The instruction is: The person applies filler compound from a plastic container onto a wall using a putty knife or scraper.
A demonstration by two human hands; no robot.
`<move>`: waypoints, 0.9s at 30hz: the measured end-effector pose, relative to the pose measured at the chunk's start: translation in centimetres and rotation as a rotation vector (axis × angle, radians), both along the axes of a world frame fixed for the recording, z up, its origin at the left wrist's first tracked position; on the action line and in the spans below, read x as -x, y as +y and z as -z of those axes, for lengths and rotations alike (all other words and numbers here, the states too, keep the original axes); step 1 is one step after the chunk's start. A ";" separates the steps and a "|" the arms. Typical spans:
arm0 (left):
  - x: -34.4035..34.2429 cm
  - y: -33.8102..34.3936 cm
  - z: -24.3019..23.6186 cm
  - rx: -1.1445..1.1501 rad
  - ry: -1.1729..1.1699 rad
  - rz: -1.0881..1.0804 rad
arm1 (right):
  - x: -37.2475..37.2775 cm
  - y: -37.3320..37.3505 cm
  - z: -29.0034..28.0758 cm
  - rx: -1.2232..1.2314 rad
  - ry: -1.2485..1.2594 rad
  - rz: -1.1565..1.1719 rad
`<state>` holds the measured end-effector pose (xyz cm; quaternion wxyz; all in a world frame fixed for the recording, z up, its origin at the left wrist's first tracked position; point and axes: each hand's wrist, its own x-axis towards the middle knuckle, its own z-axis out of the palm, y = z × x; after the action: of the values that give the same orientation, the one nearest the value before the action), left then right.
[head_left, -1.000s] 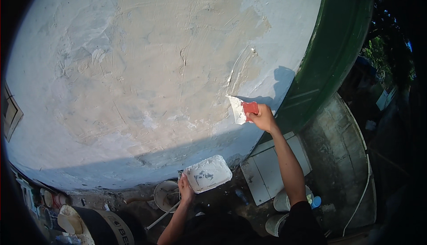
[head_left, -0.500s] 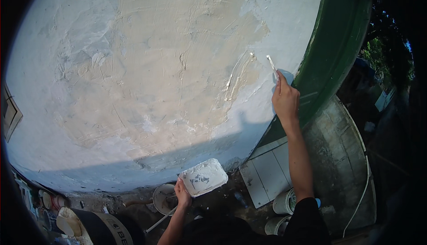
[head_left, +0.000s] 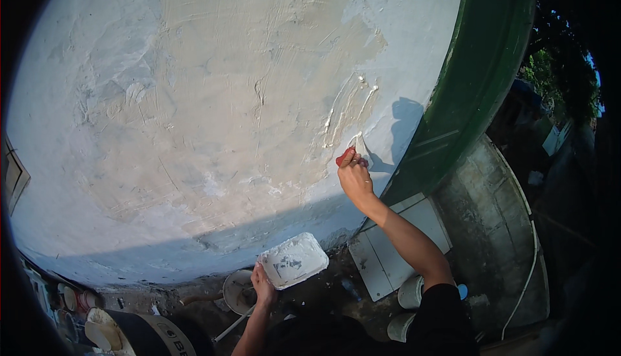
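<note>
The right hand grips a red scraper at the right part of the pale wall, left of the green door — the left hand, nearer, clasps a white tray by its left side.

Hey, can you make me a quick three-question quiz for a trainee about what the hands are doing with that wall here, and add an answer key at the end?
1. Multiple choice: what does the left hand hold?
A) a brush
B) a white tray
C) a hose

2. True or false: the scraper in the right hand has a green handle.

3. Fill in the blank: the lowest part of the wall lies in ____, while the area above it is sunlit.

Key: 1. B. 2. False; the scraper's handle is red. 3. shadow.
</note>
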<state>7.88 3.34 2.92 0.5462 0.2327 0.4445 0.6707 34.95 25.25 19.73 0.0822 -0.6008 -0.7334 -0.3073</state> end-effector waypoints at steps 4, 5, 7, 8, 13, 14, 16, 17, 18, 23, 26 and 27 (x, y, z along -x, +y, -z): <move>0.5 0.0 -0.1 -0.002 0.047 0.003 | -2.2 -3.3 -1.8 -0.027 0.311 -0.118; 0.4 0.0 -0.5 -0.003 0.047 0.011 | -3.5 -4.4 -2.7 0.037 0.478 -0.124; 0.2 0.0 -0.7 0.001 0.042 0.017 | -5.5 -5.6 -6.4 -0.127 0.658 -0.248; 0.0 0.1 -0.7 0.005 0.040 0.027 | -6.4 -5.9 -8.3 -0.217 0.675 -0.296; 0.1 -0.1 0.1 -0.012 0.087 0.054 | -7.1 -3.0 -17.7 -0.617 0.494 -0.562; -0.3 0.0 0.1 -0.009 0.100 0.068 | -7.2 -2.0 -18.8 -0.619 0.491 -0.553; -0.3 0.0 0.5 -0.011 0.120 0.060 | -6.3 -0.3 -19.7 -0.539 0.326 -0.628; -0.3 0.1 0.6 -0.016 0.131 0.057 | -5.8 0.0 -19.1 -0.540 0.324 -0.624; -0.4 0.1 0.6 -0.016 0.132 0.058 | -5.3 0.6 -17.5 -0.518 0.262 -0.594; 0.0 -0.6 0.8 -0.012 0.057 0.025 | -2.1 1.1 -8.4 -0.368 0.139 -0.614; -0.3 -0.6 0.2 -0.005 0.081 0.037 | -0.7 0.1 -1.8 -0.236 0.103 -0.662; -0.4 -0.6 0.1 -0.006 0.082 0.038 | -0.2 -0.3 0.1 -0.219 0.083 -0.629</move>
<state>8.29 2.77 2.81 0.5396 0.2698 0.4600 0.6515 35.12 24.93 19.61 0.2670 -0.3447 -0.8415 -0.3191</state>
